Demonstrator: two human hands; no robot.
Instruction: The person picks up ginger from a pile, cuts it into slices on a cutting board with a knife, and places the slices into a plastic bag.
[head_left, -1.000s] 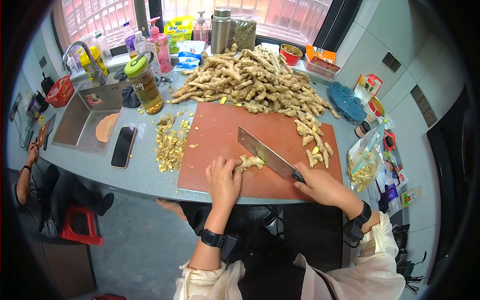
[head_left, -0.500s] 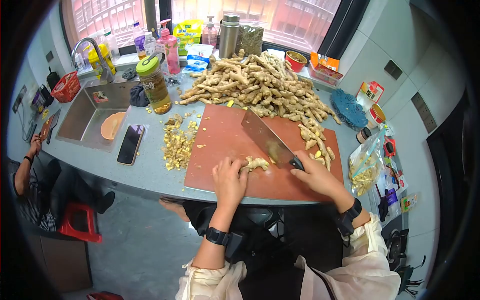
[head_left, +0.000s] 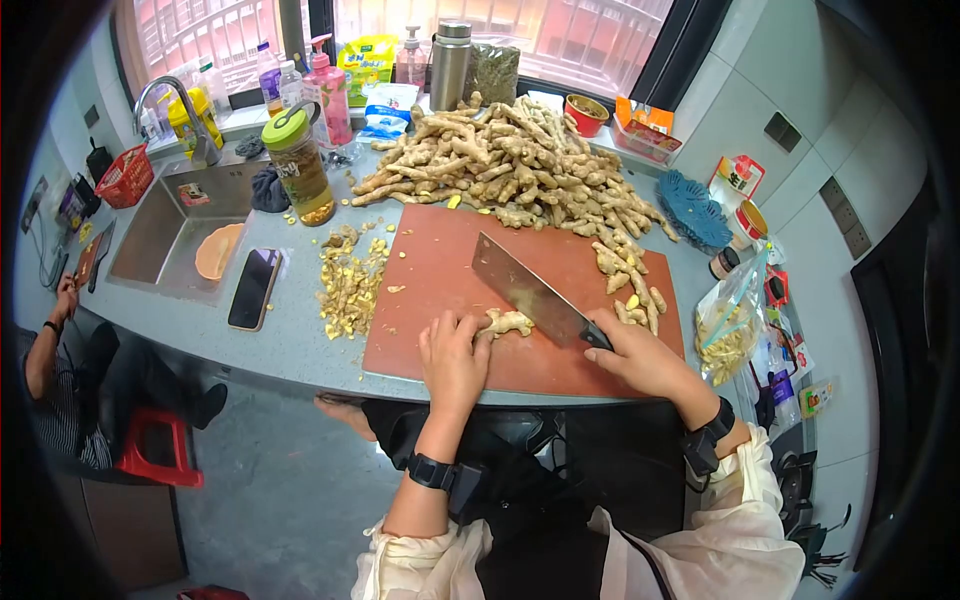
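Observation:
My left hand (head_left: 455, 358) is closed on one end of a small ginger root (head_left: 510, 322), which lies on the reddish-brown cutting board (head_left: 430, 270). The fingers curl over the root's left part and hide it. In my right hand (head_left: 640, 352) is the black handle of a cleaver (head_left: 530, 290). Its broad blade slants up to the left, with the lower part right at the ginger's right end. Several ginger pieces (head_left: 625, 270) rest on the board's right side. A large heap of ginger (head_left: 520, 165) lies behind the board, overlapping its far edge.
Ginger trimmings (head_left: 350, 285) lie left of the board, near a phone (head_left: 255, 290) and a green-lidded bottle (head_left: 300, 170). The sink (head_left: 150, 250) is farther left. At right are a bag of ginger slices (head_left: 728, 325) and a blue dish (head_left: 692, 210). Another person (head_left: 65, 370) sits at far left.
The cleaver blade has shifted slightly left and down toward the ginger's right end. My left hand keeps its hold. The whole view has shifted slightly.

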